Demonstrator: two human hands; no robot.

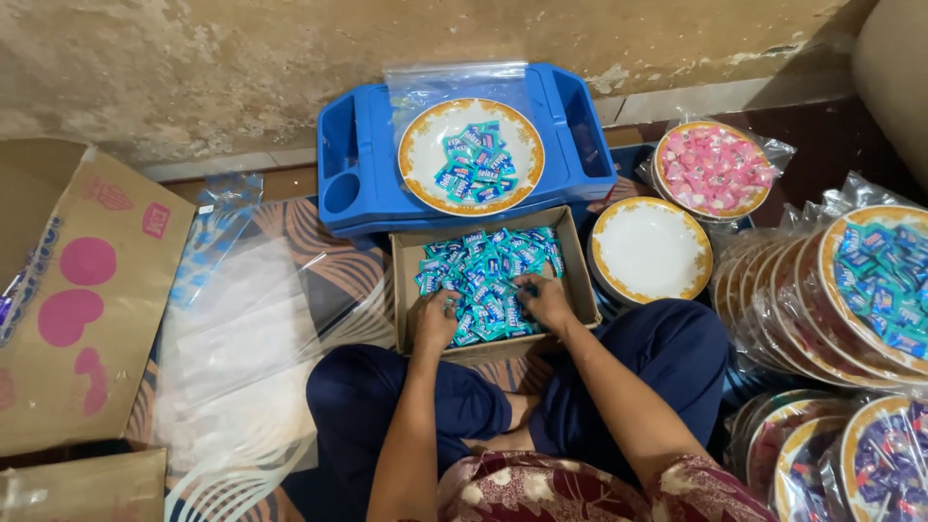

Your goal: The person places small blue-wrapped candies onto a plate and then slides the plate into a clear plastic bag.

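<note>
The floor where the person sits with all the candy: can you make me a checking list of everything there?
Surface: patterned floor mat, partly under clear plastic bags.
Job's things: shallow cardboard box of blue-wrapped candies; gold-rimmed white plate with candies on a blue plastic tray.
Clutter: empty gold-rimmed plate; bagged plate of pink candies; stacked bagged plates; large cardboard carton.
Grippers: left hand and right hand both in the candies; grip unclear.
Cables: nothing seen.
Surroundings: stained plaster wall.
</note>
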